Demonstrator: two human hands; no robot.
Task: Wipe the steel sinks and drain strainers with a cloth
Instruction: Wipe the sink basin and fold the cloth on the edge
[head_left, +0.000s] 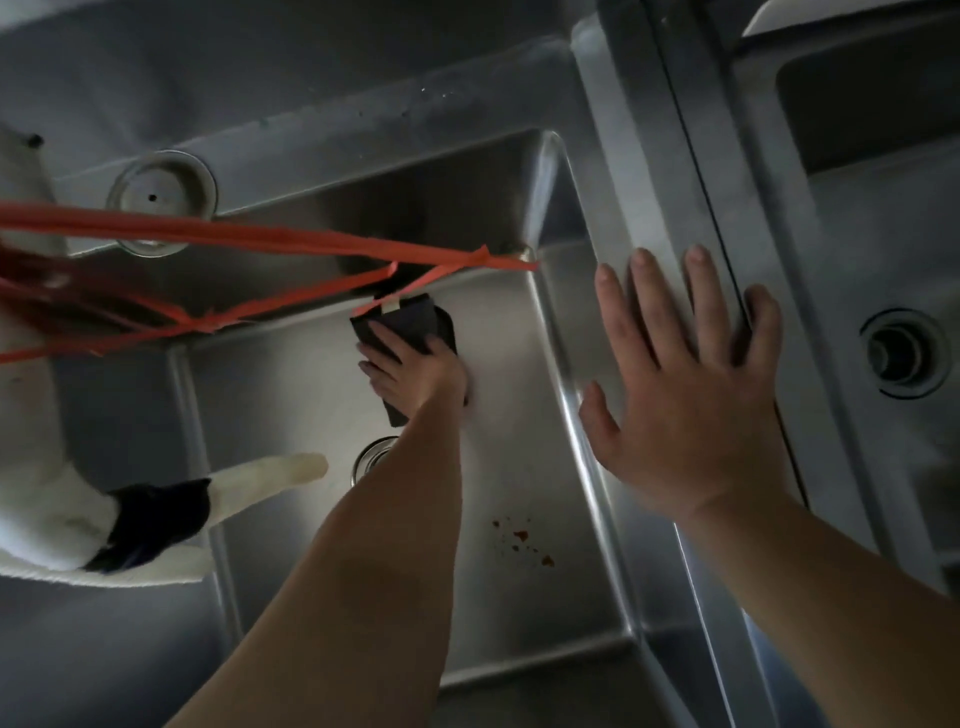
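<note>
I look straight down into a steel sink. My left hand reaches to its bottom and presses a dark cloth flat against the floor near the far wall. The drain strainer sits just in front of that hand, partly hidden by my forearm. Small reddish stains dot the sink floor nearer to me. My right hand lies flat, fingers spread, on the steel rim between this sink and a second sink at the right, whose drain strainer is uncovered.
Red-orange straps stretch across the sink from the left, above the cloth. A white and dark fabric item hangs over the left rim. A round steel fitting sits on the ledge at the back left.
</note>
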